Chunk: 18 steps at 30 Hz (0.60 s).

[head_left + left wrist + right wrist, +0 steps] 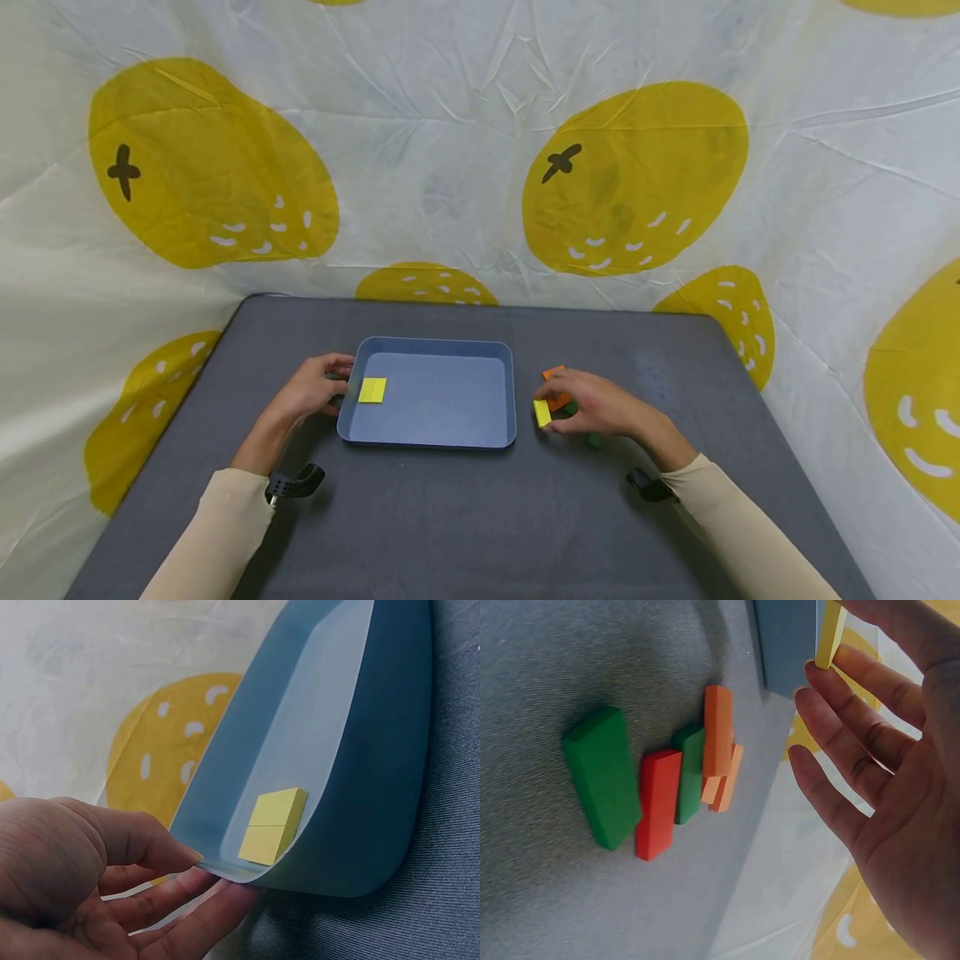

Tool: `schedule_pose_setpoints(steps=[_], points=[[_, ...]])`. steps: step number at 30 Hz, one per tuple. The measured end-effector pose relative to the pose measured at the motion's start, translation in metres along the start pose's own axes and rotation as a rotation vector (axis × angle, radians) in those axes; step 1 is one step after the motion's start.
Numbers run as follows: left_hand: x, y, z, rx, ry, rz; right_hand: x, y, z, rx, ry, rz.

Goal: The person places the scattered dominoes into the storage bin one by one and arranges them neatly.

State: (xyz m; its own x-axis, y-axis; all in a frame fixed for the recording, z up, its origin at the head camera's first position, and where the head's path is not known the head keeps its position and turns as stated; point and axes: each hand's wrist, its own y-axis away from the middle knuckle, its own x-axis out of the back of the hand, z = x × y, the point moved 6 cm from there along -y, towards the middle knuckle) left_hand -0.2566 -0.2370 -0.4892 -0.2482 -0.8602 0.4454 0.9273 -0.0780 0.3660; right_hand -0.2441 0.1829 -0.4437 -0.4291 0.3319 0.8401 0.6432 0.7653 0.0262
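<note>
Pinched only at the tips of the right hand [600,408], the yellow block [542,413] at the tray's [435,442] three o'clock could slip out, while the left hand [311,392] grips the rim at nine o'clock.

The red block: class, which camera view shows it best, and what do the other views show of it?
The right wrist view: the red block lies in plain sight between two green ones. In the head view the right hand hides it. The left wrist view misses it.

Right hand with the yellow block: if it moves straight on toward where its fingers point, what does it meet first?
Probably the blue tray's right wall; the right hand points left with its yellow block, though depth is unclear.
</note>
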Motion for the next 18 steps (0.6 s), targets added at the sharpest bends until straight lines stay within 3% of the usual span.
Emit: schedule_pose_setpoints(steps=[6, 18], points=[[0.0, 0.0, 0.0, 0.002, -0.007, 0.002, 0.003, -0.008, -0.003, 0.041, 0.015, 0.015], [0.0, 0.0, 0.0, 0.002, -0.002, -0.001, 0.011, -0.023, -0.009, 0.038, 0.012, 0.007]])
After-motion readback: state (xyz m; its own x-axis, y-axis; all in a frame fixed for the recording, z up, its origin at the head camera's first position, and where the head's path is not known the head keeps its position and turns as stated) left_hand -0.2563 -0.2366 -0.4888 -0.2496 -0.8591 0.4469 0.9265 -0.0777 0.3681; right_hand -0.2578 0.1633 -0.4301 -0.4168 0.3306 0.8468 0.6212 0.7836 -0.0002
